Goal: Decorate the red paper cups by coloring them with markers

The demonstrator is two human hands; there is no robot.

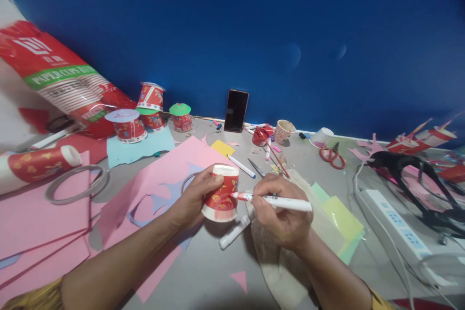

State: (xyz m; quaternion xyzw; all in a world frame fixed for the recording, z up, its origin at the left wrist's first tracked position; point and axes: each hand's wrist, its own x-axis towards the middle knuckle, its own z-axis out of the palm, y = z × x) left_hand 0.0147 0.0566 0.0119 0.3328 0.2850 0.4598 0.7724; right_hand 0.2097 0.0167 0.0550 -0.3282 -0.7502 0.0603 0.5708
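1. Gripping one paper cup (229, 185) out in front of the phone (236, 111), the left hand (196, 196) has its fingers wrapped round the side; go easy, it probably dents.
2. Right hand (281, 208) fingers pinch one white marker (290, 203), tip at the cup; short, even strokes should help.
3. Counting: one phone, four disc-topped cups (182, 122) left of it, one red-handled scissors (331, 156) right of it.

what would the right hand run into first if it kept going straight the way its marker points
The red paper cup in the left hand: the tip of the marker in the right hand seems to touch its side, though one view can't rule out a slight gap.
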